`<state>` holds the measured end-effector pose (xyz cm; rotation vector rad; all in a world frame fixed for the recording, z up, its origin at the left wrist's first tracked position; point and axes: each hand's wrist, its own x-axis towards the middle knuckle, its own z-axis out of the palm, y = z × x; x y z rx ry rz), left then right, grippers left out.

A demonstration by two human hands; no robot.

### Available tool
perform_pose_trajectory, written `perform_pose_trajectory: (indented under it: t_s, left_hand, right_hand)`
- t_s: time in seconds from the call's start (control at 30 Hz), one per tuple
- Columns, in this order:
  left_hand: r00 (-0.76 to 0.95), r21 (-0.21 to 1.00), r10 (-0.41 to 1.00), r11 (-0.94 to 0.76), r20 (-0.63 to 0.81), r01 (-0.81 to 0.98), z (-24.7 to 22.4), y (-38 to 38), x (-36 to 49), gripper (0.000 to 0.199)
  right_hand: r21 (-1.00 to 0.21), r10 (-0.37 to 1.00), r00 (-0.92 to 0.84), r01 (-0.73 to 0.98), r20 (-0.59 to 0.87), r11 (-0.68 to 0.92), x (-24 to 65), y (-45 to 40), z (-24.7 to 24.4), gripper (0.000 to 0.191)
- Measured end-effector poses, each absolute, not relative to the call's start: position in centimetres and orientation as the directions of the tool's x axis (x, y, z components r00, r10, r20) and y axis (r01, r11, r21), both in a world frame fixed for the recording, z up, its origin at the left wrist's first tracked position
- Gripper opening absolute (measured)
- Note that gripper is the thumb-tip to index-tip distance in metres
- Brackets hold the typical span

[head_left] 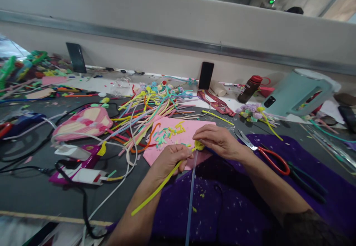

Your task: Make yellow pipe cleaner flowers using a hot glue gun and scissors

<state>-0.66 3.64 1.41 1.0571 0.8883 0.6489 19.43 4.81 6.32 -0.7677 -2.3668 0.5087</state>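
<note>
Between my two hands is a small yellow flower-like piece made of fuzzy stem. My left hand pinches the yellow stem, which runs from the piece down across my left wrist. The fingers of my right hand are closed on the yellow piece from the right and above. A thin pale blue-grey strand hangs down from just below the piece. Under and behind my hands lies a pink sheet with cut bits of yellow, green and white stem on it.
Red-handled scissors and dark pliers lie on purple cloth at right. Colourful stems pile behind the sheet. Cables and a magenta power strip are at left. A bottle, phone and turquoise appliance stand behind.
</note>
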Motion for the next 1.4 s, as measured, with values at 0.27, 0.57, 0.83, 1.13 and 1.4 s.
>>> perform_pose_trajectory:
  t_s: [0.27,0.57,0.83,1.13,1.4]
  left_hand:
    - [0.522,0.928,0.805,0.367,-0.281,-0.066,1.5,3.6,-0.7,0.021]
    - [0.295,0.857,0.902,0.404,-0.315,-0.319,2.1,3.6,-0.4,0.022]
    - [0.160,0.804,0.966,0.257,-0.202,-0.536,1.6,3.2,-0.1,0.022]
    - [0.228,0.812,0.966,0.227,-0.119,-0.537,1.9,2.8,0.2,0.031]
    - [0.405,0.826,0.914,0.212,0.022,-0.523,3.6,2.8,-2.6,0.061]
  right_hand:
    - [-0.537,0.634,-0.663,0.392,0.397,0.747,19.4,4.9,6.1,0.022]
    - [-0.834,0.893,-0.179,0.319,0.414,0.451,19.0,4.1,6.4,0.019]
    - [-0.990,0.903,-0.415,-0.027,-0.115,-0.138,14.7,2.8,4.0,0.025]
    - [-0.981,0.890,-0.449,-0.125,-0.077,-0.148,14.2,2.6,3.4,0.027]
    - [-0.992,0.793,-0.601,-0.005,-0.096,-0.124,15.3,2.2,3.3,0.025]
